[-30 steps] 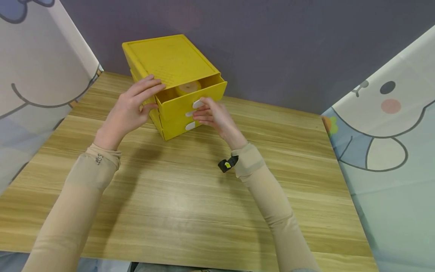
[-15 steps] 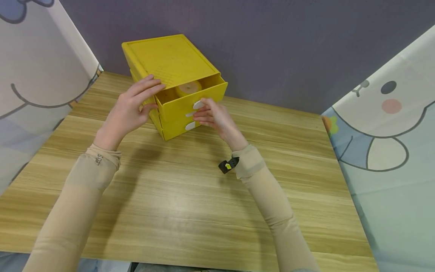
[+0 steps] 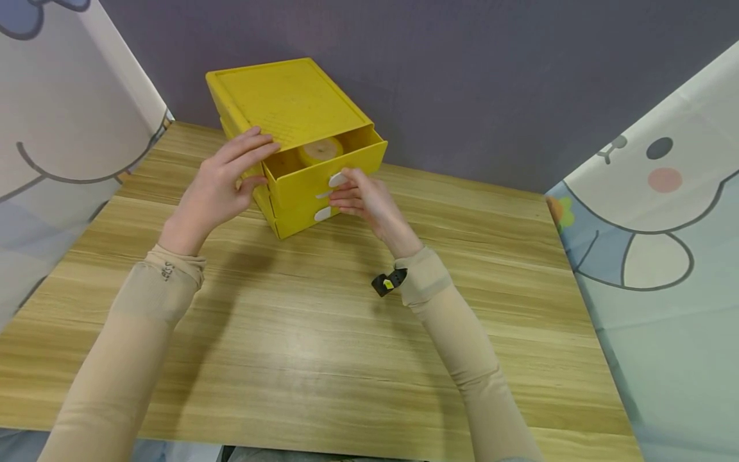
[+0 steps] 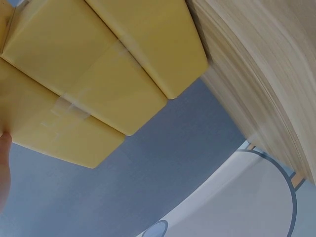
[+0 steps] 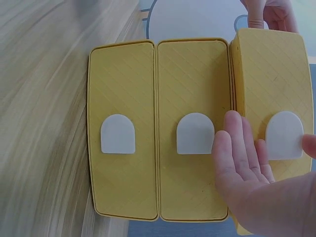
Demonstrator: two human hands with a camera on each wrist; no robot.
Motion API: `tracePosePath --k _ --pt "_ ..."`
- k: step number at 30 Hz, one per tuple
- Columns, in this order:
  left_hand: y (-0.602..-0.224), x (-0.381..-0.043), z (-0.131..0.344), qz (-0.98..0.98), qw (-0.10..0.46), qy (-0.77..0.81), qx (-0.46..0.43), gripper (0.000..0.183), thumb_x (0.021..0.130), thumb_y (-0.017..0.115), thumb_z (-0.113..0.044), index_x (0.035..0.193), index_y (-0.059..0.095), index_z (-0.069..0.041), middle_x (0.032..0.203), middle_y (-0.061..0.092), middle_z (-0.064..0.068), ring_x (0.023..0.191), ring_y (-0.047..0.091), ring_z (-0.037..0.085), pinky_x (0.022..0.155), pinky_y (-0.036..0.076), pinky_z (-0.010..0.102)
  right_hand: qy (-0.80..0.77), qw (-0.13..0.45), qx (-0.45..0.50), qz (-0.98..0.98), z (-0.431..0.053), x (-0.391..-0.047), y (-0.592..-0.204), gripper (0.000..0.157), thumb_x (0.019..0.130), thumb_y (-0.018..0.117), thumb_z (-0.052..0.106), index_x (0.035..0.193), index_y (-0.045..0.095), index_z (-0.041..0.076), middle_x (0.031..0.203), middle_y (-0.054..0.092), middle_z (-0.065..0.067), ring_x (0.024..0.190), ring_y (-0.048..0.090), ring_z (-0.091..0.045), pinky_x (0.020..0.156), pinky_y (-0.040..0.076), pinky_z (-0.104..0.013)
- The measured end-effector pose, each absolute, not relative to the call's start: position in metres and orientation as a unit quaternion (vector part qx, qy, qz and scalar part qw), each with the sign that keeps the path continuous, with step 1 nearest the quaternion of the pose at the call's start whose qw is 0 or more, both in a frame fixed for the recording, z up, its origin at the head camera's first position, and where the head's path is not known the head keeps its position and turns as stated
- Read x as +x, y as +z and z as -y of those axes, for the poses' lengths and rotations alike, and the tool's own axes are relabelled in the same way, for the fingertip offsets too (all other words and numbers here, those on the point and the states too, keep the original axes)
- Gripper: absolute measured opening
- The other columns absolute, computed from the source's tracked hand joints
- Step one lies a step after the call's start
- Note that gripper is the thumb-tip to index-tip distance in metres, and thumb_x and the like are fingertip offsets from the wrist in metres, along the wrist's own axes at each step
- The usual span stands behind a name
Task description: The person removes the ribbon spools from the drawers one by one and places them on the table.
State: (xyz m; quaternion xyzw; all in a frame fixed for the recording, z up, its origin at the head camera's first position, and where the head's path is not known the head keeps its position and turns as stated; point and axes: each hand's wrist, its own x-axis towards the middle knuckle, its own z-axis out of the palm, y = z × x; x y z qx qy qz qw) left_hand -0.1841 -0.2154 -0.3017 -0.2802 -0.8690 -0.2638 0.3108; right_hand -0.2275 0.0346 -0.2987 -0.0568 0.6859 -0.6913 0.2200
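A yellow drawer cabinet point(image 3: 288, 102) stands on the wooden table against the dark back wall. Its top drawer point(image 5: 276, 74) is partly pulled out, and inside lies a round yellow thing with a paler top point(image 3: 321, 149). My right hand point(image 3: 372, 202) pinches the white handle point(image 5: 284, 133) of that drawer, thumb on its upper edge and fingers below. At the cabinet's front left corner, my left hand point(image 3: 222, 183) rests with fairly straight fingers on the top and the thumb by the side. Most of the left hand is outside the left wrist view.
Two lower drawers point(image 5: 192, 74) are closed, each with a white handle. A black strap point(image 3: 388, 281) hangs from the right wrist. The wooden table point(image 3: 323, 359) stretches in front, with printed cloth point(image 3: 652, 218) at both sides.
The top drawer has come out very slightly toward me, with the right hand moving along on its handle. My left hand stays in the same place on the cabinet.
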Motion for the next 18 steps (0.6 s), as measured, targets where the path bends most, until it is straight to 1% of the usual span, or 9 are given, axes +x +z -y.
tracePosePath --k 3,6,9,13,15,18 --pt "-0.3013 -0.1839 0.2153 0.869 0.310 -0.264 -0.280 0.058 0.079 0.064 0.018 0.132 0.057 -0.003 0.136 0.055 0.018 0.137 0.043 0.033 0.119 0.037 0.037 -0.692 0.220 -0.056 -0.686 -0.0351 -0.2277 -0.2991 0.038 0.097 0.047 0.035 0.108 0.061 0.001 0.100 0.067 -0.015 0.086 0.068 -0.019 0.075 0.060 -0.022" --pt "-0.3012 -0.1838 0.2154 0.870 0.309 -0.263 -0.279 0.058 0.079 0.064 0.018 0.133 0.057 -0.003 0.136 0.055 0.018 0.138 0.042 0.032 0.118 0.038 0.038 -0.691 0.219 -0.055 -0.686 -0.0354 -0.2276 -0.2992 0.038 0.097 0.047 0.035 0.108 0.061 0.001 0.099 0.067 -0.014 0.086 0.069 -0.019 0.078 0.060 -0.025" --pt "-0.3013 -0.1837 0.2157 0.872 0.307 -0.263 -0.277 0.057 0.080 0.063 0.017 0.133 0.056 -0.004 0.137 0.055 0.018 0.138 0.042 0.032 0.118 0.038 0.038 -0.692 0.218 -0.054 -0.686 -0.0351 -0.2270 -0.2989 0.037 0.097 0.047 0.035 0.107 0.061 0.002 0.096 0.067 -0.012 0.086 0.069 -0.019 0.088 0.060 -0.033" --pt "-0.3012 -0.1837 0.2158 0.872 0.306 -0.264 -0.277 0.056 0.082 0.062 0.016 0.133 0.056 -0.004 0.137 0.055 0.017 0.138 0.042 0.032 0.118 0.038 0.038 -0.692 0.217 -0.054 -0.686 -0.0349 -0.2260 -0.2986 0.037 0.097 0.046 0.034 0.106 0.061 0.002 0.094 0.067 -0.010 0.085 0.069 -0.018 0.099 0.055 -0.043" --pt "-0.3012 -0.1838 0.2157 0.871 0.306 -0.264 -0.279 0.055 0.082 0.061 0.016 0.133 0.056 -0.003 0.137 0.055 0.018 0.138 0.042 0.032 0.119 0.038 0.037 -0.693 0.217 -0.054 -0.686 -0.0351 -0.2257 -0.2988 0.037 0.097 0.046 0.034 0.106 0.061 0.001 0.094 0.067 -0.010 0.085 0.069 -0.018 0.102 0.053 -0.046" --pt "-0.3016 -0.1839 0.2157 0.870 0.308 -0.263 -0.282 0.055 0.082 0.062 0.016 0.133 0.056 -0.003 0.137 0.055 0.018 0.138 0.042 0.032 0.119 0.038 0.037 -0.693 0.216 -0.056 -0.686 -0.0357 -0.2258 -0.2996 0.038 0.097 0.046 0.034 0.107 0.061 0.001 0.094 0.066 -0.010 0.085 0.068 -0.018 0.102 0.053 -0.046"
